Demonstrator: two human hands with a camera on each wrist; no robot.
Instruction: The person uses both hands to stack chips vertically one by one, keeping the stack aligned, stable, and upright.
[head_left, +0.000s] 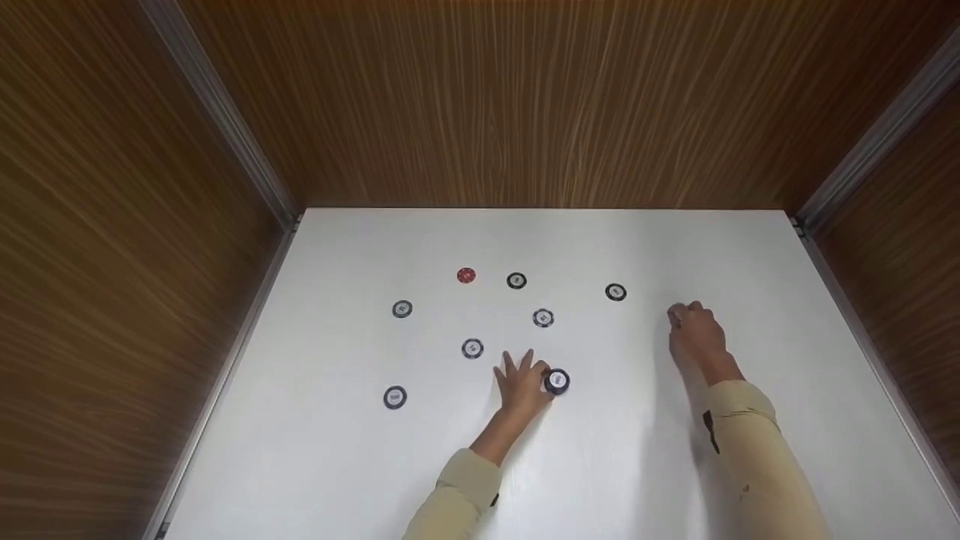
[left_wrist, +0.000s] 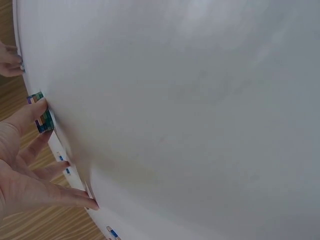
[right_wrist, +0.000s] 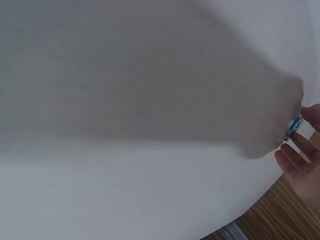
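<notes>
Head view: the left hand [head_left: 523,386] pinches a chip stack [head_left: 557,381]; a red chip [head_left: 466,275] lies beyond that grip. Left wrist view: the stack sits between thumb and finger; right wrist view: the right hand [right_wrist: 306,172] pinches a blue-edged chip [right_wrist: 295,126].

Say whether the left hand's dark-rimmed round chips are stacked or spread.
Stacked: the left wrist view shows layered edges where the left hand pinches the chips.
</notes>
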